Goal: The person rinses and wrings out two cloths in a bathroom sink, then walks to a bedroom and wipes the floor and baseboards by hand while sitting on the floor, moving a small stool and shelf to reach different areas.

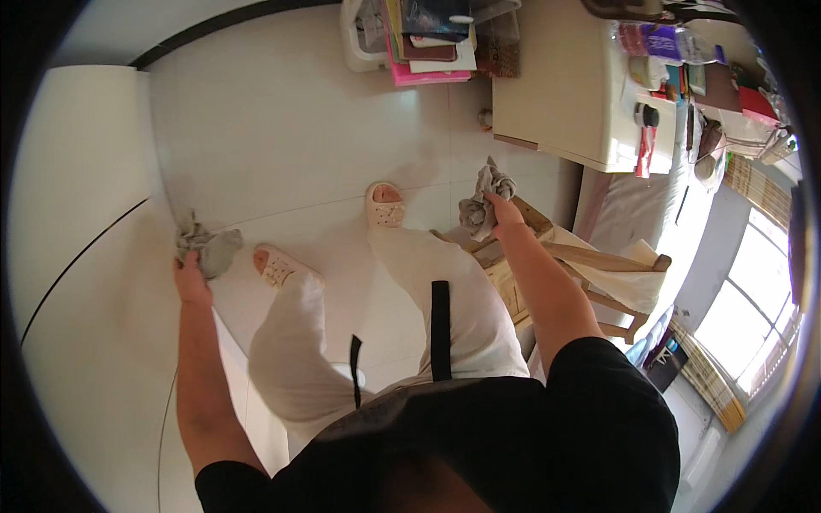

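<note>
My left hand (192, 281) is closed around a crumpled grey cloth (220, 251) at the left, close to the white cabinet front. Out to the right, my right hand (505, 215) grips another bunched grey-beige cloth (478, 215), held above the floor beside a wooden chair (603, 258). Part of each cloth hangs loose from the fingers. Between the hands, my feet in pale slippers (385, 208) stand apart on the tiled floor (288, 141).
White cabinet panels (90, 167) run down the left. At the top, a white bin (362, 38) stands by stacked books and folders (433, 78). A cream desk or cabinet (551, 83) with bottles and small items is at upper right, a bed (632, 205) behind the chair.
</note>
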Motion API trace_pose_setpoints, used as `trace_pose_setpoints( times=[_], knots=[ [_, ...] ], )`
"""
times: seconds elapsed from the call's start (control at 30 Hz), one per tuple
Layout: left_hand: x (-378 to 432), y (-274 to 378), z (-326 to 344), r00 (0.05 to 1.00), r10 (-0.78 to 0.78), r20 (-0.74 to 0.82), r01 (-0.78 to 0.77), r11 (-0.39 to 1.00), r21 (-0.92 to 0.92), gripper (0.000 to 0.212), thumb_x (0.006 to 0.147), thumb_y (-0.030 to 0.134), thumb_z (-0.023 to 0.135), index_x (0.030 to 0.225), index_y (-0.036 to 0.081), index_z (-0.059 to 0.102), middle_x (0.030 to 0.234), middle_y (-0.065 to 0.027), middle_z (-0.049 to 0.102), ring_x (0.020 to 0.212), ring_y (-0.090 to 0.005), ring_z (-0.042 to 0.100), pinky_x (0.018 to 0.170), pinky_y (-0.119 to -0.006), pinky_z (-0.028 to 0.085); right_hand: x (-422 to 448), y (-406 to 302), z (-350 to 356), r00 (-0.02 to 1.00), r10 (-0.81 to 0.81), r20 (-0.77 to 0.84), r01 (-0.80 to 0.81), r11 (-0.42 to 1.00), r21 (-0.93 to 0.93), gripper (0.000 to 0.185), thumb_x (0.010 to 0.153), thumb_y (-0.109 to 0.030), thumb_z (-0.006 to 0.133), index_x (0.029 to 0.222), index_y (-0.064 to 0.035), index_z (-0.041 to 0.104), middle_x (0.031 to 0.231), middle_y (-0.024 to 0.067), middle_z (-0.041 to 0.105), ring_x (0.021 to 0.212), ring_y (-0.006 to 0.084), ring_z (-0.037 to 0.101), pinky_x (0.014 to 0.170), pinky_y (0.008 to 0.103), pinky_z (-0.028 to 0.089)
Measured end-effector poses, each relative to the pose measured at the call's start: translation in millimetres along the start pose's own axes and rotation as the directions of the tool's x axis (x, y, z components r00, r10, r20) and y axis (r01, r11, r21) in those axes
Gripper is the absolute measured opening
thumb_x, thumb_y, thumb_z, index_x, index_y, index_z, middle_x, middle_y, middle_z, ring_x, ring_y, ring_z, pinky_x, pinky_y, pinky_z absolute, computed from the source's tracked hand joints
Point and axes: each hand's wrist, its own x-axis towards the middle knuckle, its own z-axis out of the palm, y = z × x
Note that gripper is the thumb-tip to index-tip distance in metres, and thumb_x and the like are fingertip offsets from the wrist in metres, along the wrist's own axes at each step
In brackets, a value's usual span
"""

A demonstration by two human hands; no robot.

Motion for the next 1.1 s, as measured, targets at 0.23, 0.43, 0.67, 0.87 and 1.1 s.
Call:
trace_pose_setpoints(
  times=[0.23, 0.43, 0.67, 0.87, 1.1],
  knots=[
    [132, -21, 35, 0.998, 0.057, -0.034, -0.050, 0.985, 0.163, 0.064, 0.077, 0.017, 0.055, 0.130, 0.000, 0.024, 0.125, -0.0174, 0.037, 0.109, -0.0268, 0.043, 0.089, -0.034, 0.039, 158, -1, 27, 0.974, -0.047, -0.221, 0.053, 0.998, 0.020, 0.057, 0.077, -0.024, 0.061, 0.123, -0.0002, 0.038, 0.121, 0.0103, 0.043, 0.106, 0.0245, 0.045, 0.089, 0.0350, 0.039],
    [198, -28, 89, 0.985, 0.151, -0.087, -0.131, 0.971, 0.199, 0.065, 0.078, 0.019, 0.056, 0.131, 0.002, 0.022, 0.125, -0.0148, 0.037, 0.109, -0.0262, 0.043, 0.088, -0.035, 0.039, 269, 0, 85, 0.919, -0.141, -0.368, 0.236, 0.945, 0.227, 0.056, 0.081, -0.027, 0.055, 0.128, -0.0085, 0.031, 0.126, 0.0111, 0.039, 0.111, 0.0241, 0.041, 0.090, 0.0377, 0.037],
    [236, -48, 105, 0.977, 0.211, -0.026, -0.187, 0.915, 0.358, 0.067, 0.078, 0.021, 0.056, 0.132, 0.003, 0.021, 0.128, -0.0151, 0.035, 0.112, -0.0266, 0.040, 0.090, -0.034, 0.036, 261, -57, 209, 0.744, -0.668, 0.013, 0.354, 0.377, -0.856, 0.075, 0.079, -0.033, 0.046, 0.132, 0.0020, 0.007, 0.136, 0.0214, 0.015, 0.123, 0.0366, 0.021, 0.098, 0.0459, 0.022],
    [265, -55, 113, 0.973, 0.209, 0.095, -0.222, 0.758, 0.613, 0.077, 0.077, 0.025, 0.060, 0.133, 0.001, 0.015, 0.131, -0.0188, 0.029, 0.117, -0.0291, 0.035, 0.094, -0.034, 0.033, 160, -12, 321, 0.374, -0.681, 0.629, 0.525, -0.403, -0.749, 0.071, 0.078, -0.033, 0.049, 0.132, 0.0009, 0.017, 0.137, 0.0135, 0.017, 0.125, 0.0338, 0.013, 0.092, 0.0463, 0.024],
    [261, -51, 122, 0.937, 0.137, 0.321, -0.343, 0.523, 0.780, 0.101, 0.065, 0.023, 0.070, 0.134, 0.001, -0.001, 0.136, -0.0274, 0.008, 0.126, -0.0346, 0.018, 0.101, -0.034, 0.023, 90, -2, 361, 0.084, -0.051, 0.995, 0.869, -0.485, -0.098, 0.058, 0.071, -0.014, 0.055, 0.125, -0.0183, 0.037, 0.130, 0.0110, 0.030, 0.116, 0.0345, 0.030, 0.092, 0.0442, 0.031]
  ],
)
